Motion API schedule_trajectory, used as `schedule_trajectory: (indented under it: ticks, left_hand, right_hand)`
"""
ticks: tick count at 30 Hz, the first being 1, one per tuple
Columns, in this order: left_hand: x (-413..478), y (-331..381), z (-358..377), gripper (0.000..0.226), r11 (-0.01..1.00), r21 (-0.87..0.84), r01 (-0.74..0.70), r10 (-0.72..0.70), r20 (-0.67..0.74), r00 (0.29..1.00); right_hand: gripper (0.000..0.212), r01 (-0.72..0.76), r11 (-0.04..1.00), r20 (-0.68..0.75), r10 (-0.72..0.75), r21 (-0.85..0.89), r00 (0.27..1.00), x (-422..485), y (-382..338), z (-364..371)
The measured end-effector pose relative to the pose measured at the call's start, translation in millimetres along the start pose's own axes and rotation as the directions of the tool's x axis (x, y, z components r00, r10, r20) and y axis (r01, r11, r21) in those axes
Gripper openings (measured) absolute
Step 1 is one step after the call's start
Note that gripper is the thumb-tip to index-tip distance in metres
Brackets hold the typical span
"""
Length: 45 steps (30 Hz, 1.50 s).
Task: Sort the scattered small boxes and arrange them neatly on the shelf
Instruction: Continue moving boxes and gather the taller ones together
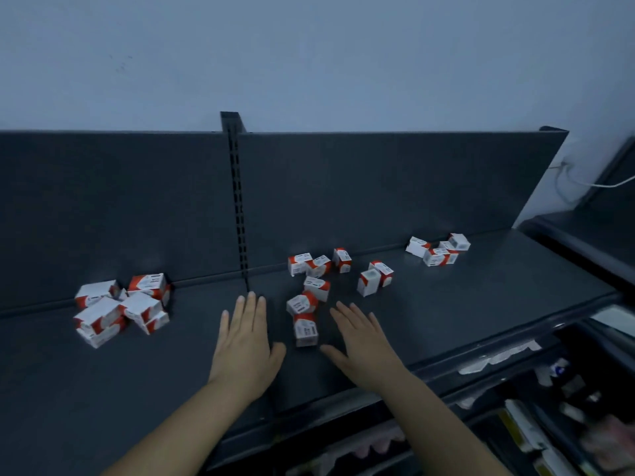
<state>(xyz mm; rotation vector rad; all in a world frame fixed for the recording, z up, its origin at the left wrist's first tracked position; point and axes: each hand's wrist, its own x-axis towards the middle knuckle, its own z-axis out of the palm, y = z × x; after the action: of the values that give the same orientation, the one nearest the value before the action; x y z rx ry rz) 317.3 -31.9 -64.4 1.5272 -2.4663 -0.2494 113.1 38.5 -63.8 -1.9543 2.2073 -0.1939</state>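
On the dark grey metal shelf (pixel 481 304) I see small red-and-white cardboard boxes (pixel 369 281) in three groups: a heap (pixel 141 305) left, a scatter (pixel 316 287) centre, a cluster (pixel 438 256) far right, seemingly against the back panel (pixel 378 187). The left hand (pixel 245 345) and right hand (pixel 364 348) flank the nearest box (pixel 305 329).

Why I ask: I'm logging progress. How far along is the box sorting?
Done: nothing visibly; a left pile, a middle scatter and a right group lie jumbled on the shelf. In hand: nothing; the left hand and right hand are open either side of the nearest box. Left: sorting and lining up everything.
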Motion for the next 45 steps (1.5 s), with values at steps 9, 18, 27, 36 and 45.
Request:
schedule_trajectory:
  ticks: [9, 18, 27, 36, 45]
  left_hand:
    - [-15, 78, 27, 0.079, 0.99, -0.097, 0.1, -0.097, 0.029, 0.995]
    - [-10, 70, 31, 0.09, 0.978, -0.122, 0.171, -0.167, 0.042, 0.985]
    - [-4, 64, 63, 0.068, 0.908, -0.387, 0.157, -0.155, 0.037, 0.987]
    - [17, 40, 57, 0.064, 0.884, -0.457, 0.093, -0.06, 0.088, 0.994]
    - [27, 24, 64, 0.042, 0.914, -0.405, -0.014, 0.008, -0.015, 1.0]
  right_hand:
    - [0.071, 0.076, 0.996, 0.078, -0.079, 0.038, 0.994, -28, 81, -13]
    - [0.07, 0.167, 0.983, 0.141, -0.176, 0.07, 0.974, -6, 70, -9]
    - [0.054, 0.304, 0.948, 0.044, -0.309, 0.089, 0.95, 27, 43, 2]
    - [0.043, 0.346, 0.936, -0.015, -0.346, 0.061, 0.938, 95, 8, -3]
    - [0.036, 0.265, 0.948, 0.059, -0.279, 0.178, 0.958, 118, 20, -7]
